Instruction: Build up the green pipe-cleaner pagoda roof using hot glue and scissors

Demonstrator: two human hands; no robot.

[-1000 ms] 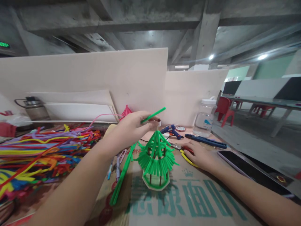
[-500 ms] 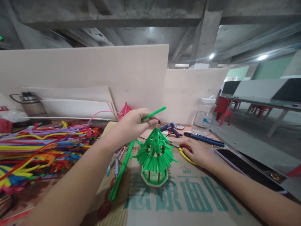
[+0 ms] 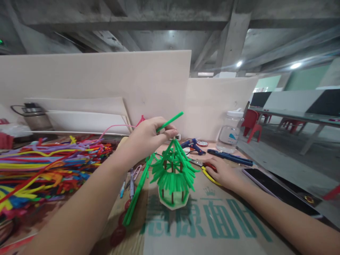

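My left hand (image 3: 156,132) pinches the tip of a small green pavilion model (image 3: 174,180) made of pipe cleaners, with a two-tiered fringed roof, thin brown posts and an eight-sided pale base. A short green pipe cleaner (image 3: 174,119) is also tucked between that hand's fingers, pointing up to the right. Beneath the model a shadow falls on the printed cardboard (image 3: 196,219). Off to the right, my right hand (image 3: 221,173) is closed around the red and yellow handles of scissors (image 3: 209,177); their metal blades point left towards the model.
Many coloured pipe cleaners (image 3: 50,166) are heaped at left. Long green pipe cleaners (image 3: 136,194) lie beside the model. Behind stand a blue glue gun (image 3: 193,145) and a clear water bottle (image 3: 230,131). A blue utility knife (image 3: 230,157) and a phone (image 3: 276,191) lie at right.
The left hand has moved slightly up and left. The pavilion model has turned and shifted a little with it. The right hand stays on the scissors.
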